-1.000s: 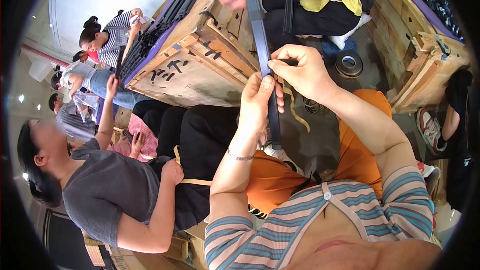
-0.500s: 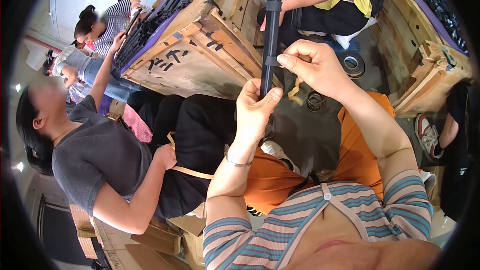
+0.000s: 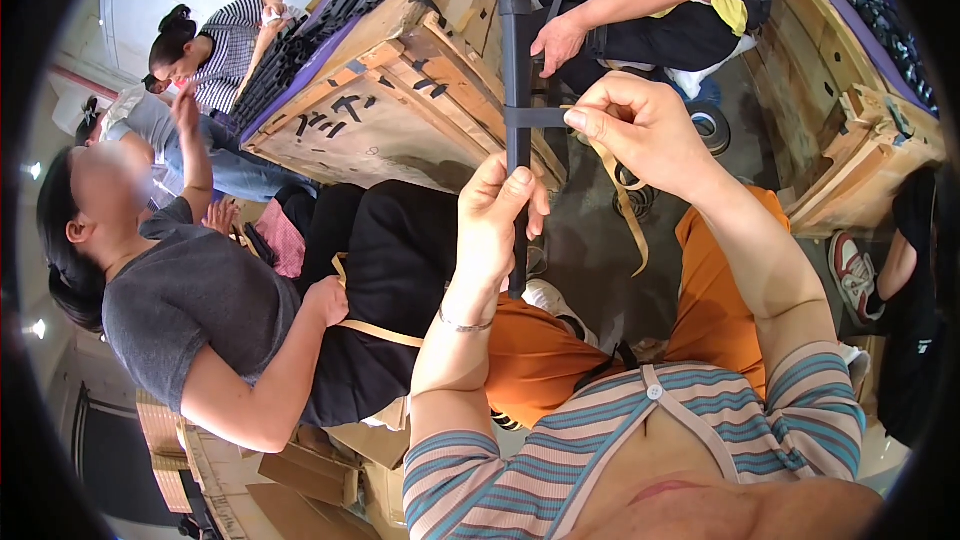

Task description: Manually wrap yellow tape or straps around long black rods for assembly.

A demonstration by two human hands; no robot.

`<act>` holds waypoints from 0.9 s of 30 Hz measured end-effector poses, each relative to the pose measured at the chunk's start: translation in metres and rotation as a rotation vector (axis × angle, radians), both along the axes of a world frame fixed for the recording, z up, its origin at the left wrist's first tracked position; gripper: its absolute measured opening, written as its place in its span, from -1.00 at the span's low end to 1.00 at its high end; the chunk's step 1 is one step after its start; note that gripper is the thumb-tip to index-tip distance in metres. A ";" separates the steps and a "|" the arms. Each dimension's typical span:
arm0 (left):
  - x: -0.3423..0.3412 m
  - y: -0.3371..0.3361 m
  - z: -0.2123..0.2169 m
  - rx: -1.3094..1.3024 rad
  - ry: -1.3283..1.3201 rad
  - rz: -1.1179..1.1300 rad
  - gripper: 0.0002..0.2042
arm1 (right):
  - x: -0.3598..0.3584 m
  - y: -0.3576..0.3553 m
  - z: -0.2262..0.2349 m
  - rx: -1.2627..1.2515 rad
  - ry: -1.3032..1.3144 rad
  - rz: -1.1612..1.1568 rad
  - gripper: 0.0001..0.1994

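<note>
Wooden crates behind. Dark strip bundle, upright before crates, now nearer vertical than a second ago. Left hand clasps its lower part; right hand has risen, fingers pinching tan tape beside bundle.

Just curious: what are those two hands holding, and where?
Left hand grips a long dark strip near its lower end; right hand pinches tan tape against it.

This is a workshop. Big wooden crates hold piles of black strips, and people sit working all around the crates.
</note>
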State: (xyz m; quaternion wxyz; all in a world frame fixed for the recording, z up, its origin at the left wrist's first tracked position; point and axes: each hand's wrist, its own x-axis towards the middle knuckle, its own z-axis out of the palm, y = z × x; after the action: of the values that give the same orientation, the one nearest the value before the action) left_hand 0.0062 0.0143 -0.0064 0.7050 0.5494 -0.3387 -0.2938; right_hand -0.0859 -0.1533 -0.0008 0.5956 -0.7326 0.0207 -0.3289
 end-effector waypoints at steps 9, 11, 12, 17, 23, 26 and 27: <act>-0.002 0.000 0.001 0.012 -0.030 -0.057 -0.75 | 0.003 0.003 0.000 0.009 -0.052 -0.030 -0.83; 0.000 0.001 -0.001 -0.009 -0.059 -0.037 -0.74 | 0.004 0.003 0.000 0.018 -0.042 -0.021 -0.83; 0.002 0.003 -0.001 0.007 -0.053 -0.041 -0.74 | 0.004 0.003 -0.001 0.017 -0.031 -0.021 -0.82; 0.000 0.008 0.005 0.071 -0.076 -0.002 -0.82 | 0.001 0.002 -0.001 -0.012 -0.043 -0.028 -0.82; -0.003 0.003 0.005 0.010 -0.131 0.098 -0.82 | -0.002 0.001 -0.001 -0.005 -0.032 -0.018 -0.83; 0.001 0.004 0.005 -0.082 0.093 -0.009 -0.86 | -0.002 0.001 -0.001 -0.042 -0.062 -0.042 -0.83; 0.004 0.005 0.004 -0.101 0.079 -0.048 -0.89 | -0.004 0.001 0.001 -0.042 -0.040 -0.040 -0.83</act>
State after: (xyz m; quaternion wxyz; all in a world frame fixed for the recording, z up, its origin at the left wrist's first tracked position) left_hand 0.0107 0.0197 -0.0027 0.7373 0.4930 -0.3380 -0.3148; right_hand -0.0894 -0.1519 -0.0003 0.5735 -0.7378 0.0166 -0.3557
